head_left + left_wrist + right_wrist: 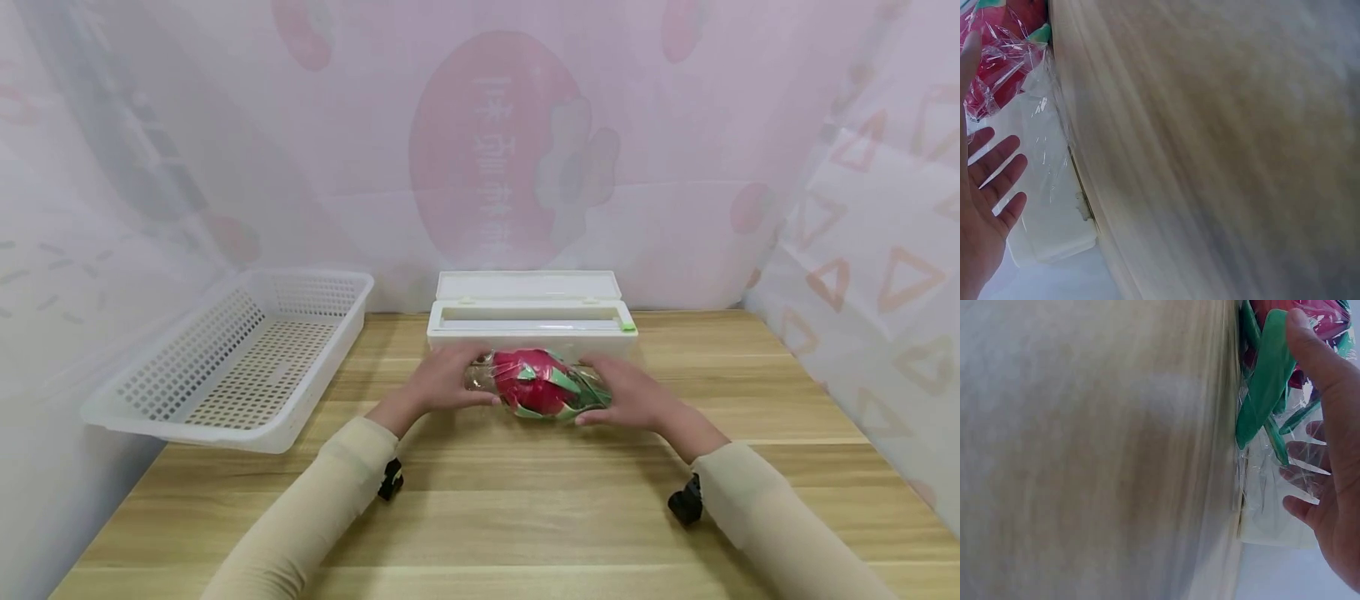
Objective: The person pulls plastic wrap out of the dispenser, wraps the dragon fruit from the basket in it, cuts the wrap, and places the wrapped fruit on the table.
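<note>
Dragon fruit (542,383), sheathed in clear film, lies on the desk (480,500) near its far edge, just before the white film box (531,321). Long axis parallels that edge; leafy tip points right. Left hand (442,382) presses flat-fingered; right hand (626,396) cups the tip. Advise smoothing film ends under evenly.

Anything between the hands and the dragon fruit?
Only clear plastic film. It wraps the dragon fruit, and the left hand and right hand cup its two ends through the film. Nothing else visible sits between them.
</note>
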A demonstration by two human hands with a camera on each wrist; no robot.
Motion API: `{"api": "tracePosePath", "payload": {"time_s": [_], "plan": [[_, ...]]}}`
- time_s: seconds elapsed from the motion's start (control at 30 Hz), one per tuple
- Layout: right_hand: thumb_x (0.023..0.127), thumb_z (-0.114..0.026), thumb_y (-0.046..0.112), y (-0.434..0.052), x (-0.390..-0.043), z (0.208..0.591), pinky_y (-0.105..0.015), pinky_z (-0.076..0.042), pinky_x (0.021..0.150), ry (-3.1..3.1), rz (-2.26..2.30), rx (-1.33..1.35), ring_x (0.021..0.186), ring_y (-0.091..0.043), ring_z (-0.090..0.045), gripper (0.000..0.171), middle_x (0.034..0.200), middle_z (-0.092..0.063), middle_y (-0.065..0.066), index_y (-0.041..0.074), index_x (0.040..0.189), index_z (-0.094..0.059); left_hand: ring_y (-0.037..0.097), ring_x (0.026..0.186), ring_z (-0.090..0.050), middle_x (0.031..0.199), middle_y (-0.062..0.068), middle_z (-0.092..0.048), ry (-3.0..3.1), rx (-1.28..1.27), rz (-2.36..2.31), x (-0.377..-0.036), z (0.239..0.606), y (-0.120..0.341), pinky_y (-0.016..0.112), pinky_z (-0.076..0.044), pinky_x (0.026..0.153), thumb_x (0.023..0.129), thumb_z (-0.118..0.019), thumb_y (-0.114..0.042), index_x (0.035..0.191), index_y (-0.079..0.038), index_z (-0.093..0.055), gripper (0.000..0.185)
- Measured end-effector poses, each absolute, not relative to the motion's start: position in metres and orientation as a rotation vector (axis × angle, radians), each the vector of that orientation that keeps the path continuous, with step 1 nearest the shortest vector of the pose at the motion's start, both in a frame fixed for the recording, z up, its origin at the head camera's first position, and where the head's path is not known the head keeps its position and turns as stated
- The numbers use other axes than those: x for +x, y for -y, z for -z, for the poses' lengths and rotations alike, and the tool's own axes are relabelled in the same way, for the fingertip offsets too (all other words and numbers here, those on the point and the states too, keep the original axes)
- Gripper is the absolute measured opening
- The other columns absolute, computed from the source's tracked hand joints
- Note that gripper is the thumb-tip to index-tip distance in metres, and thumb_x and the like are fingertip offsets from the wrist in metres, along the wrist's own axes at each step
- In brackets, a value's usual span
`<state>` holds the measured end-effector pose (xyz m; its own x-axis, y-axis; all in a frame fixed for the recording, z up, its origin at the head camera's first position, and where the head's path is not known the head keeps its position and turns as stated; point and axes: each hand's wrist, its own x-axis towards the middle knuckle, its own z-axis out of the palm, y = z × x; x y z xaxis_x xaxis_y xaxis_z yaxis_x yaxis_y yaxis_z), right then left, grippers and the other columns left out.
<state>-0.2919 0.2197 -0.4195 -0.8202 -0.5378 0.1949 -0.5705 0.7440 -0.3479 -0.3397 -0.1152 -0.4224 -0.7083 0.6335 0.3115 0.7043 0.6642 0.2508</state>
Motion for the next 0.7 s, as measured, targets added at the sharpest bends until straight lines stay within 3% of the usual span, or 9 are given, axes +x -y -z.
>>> {"api": "tracePosePath", "payload": {"time_s": [0.17,0.4,0.7], "plan": [[0.081,-0.072,0.055,-0.218,-0.2897,0.4202,-0.052,-0.043,0.099,2.961,-0.63,0.869,0.121,-0.03,-0.051,0.083,0.135,-0.054,-0.012,0.009,0.143,-0.042,0.021,0.112,-0.056,0.115,0.0,-0.065,2.65,-1.116,0.536,-0.3407,0.4216,0.1178,0.047,-0.039,0.099,0.082,-0.072,-0.054,0.128,-0.018,-0.059,0.06],[0.087,-0.069,0.048,-0.2188,-0.2889,0.4212,-0.052,-0.044,0.097,2.935,-0.665,0.929,0.118,-0.029,-0.053,0.074,0.133,-0.055,-0.013,0.008,0.142,-0.043,0.019,0.099,-0.06,0.102,0.001,-0.068,2.56,-1.189,0.544,-0.3435,0.4217,0.1204,0.041,-0.045,0.091,0.084,-0.074,-0.043,0.111,-0.014,-0.067,0.04],[0.09,-0.069,0.033,-0.2211,-0.2906,0.4238,-0.05,-0.042,0.1,2.892,-0.892,0.955,0.12,-0.028,-0.052,0.058,0.133,-0.056,-0.01,0.009,0.14,-0.051,0.02,0.104,-0.061,0.109,0.004,-0.068,2.518,-1.203,0.584,-0.3434,0.4187,0.1222,0.038,-0.047,0.093,0.083,-0.076,-0.041,0.115,-0.01,-0.066,0.045]]}}
